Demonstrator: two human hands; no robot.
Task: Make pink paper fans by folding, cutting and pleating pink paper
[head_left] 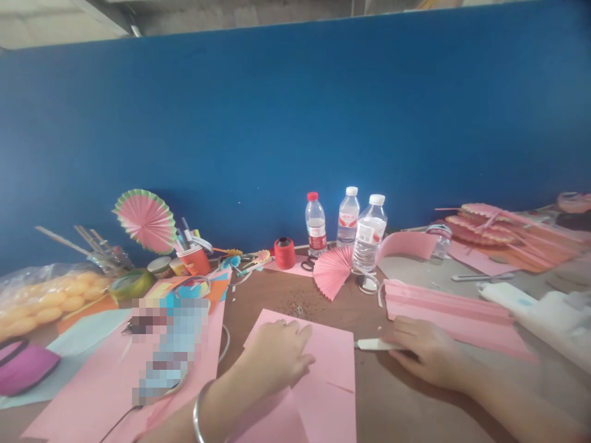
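Note:
My left hand [281, 352] lies on a sheet of pink paper [330, 363] with its fingers stretched out and spread. The sheet has a folded or overlapping part under and below that hand, and a short slit or crease near its right side. Just right of the sheet, my right hand [420, 351] is closed on a white-handled knife [375, 344], whose narrow metal tip points left at the paper's edge. My right palm and the far end of the handle are hidden. Beyond the sheet sits a pleated pink paper fan [333, 272].
Bottles [369, 237], a red thread spool [284, 253] and black scissors [308, 264] line the back. Pleated pink strips [452, 314] and a grey cutter [482, 277] lie right. Leftward are more pink paper [87, 394], a cup of pens [194, 261] and a purple item [25, 368].

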